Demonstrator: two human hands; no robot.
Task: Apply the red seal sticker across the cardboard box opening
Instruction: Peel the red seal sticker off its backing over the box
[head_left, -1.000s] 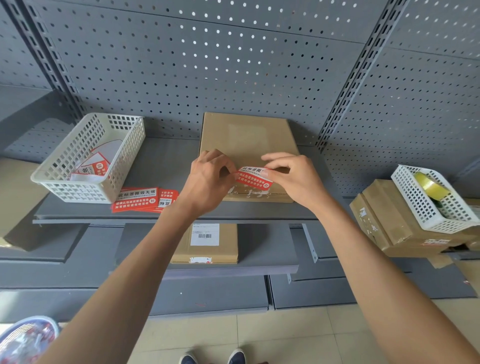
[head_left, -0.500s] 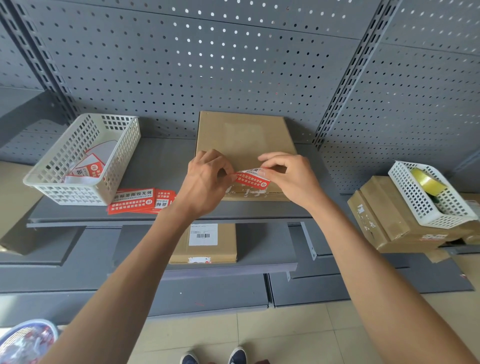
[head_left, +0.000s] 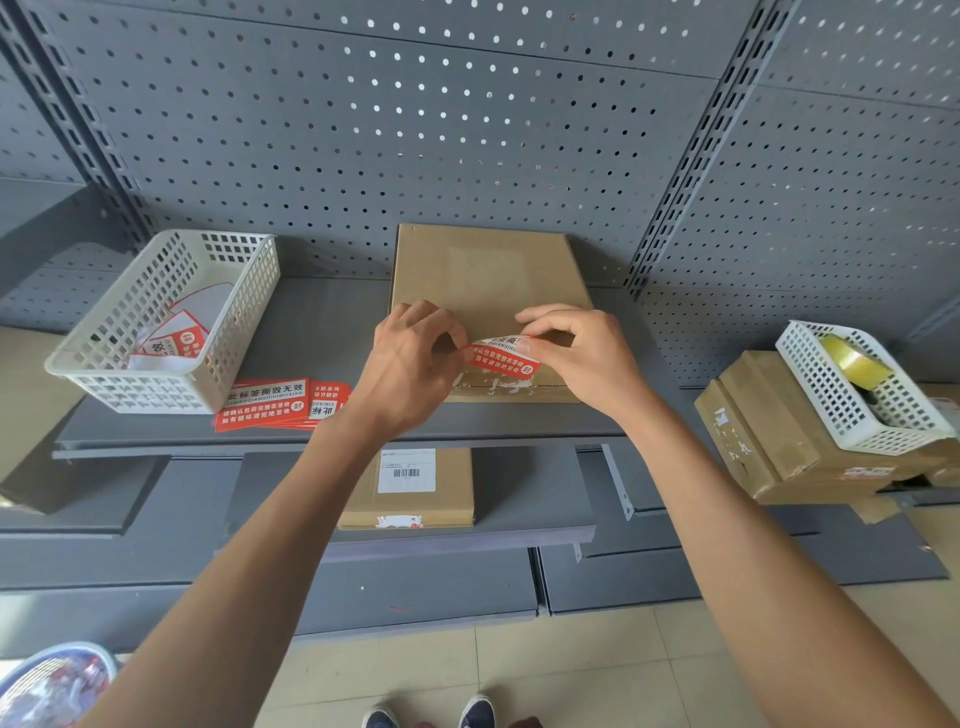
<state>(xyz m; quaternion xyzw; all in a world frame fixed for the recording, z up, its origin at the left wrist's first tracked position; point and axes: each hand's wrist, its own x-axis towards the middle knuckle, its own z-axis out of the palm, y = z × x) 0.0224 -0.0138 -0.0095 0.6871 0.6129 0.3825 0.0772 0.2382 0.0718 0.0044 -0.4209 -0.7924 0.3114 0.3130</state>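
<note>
A flat brown cardboard box (head_left: 488, 275) lies on the grey shelf (head_left: 322, 332), its front edge carrying white torn sticker residue. Just above that front edge hangs the red seal sticker (head_left: 503, 357), curled, with white print. My left hand (head_left: 410, 364) pinches the sticker's left end. My right hand (head_left: 582, 353) pinches its right end from above. Both hands hide part of the box's front corners. Whether the sticker touches the cardboard I cannot tell.
A pile of red stickers (head_left: 270, 405) lies left of my left hand. A white basket (head_left: 161, 322) with sticker scraps stands at the left. On the right, a white basket with a tape roll (head_left: 857, 384) sits on brown boxes (head_left: 769, 441). A labelled box (head_left: 405, 488) lies on the lower shelf.
Both hands have kept hold of the sticker and lowered it slightly toward the box's front edge. The view has shifted a little.
</note>
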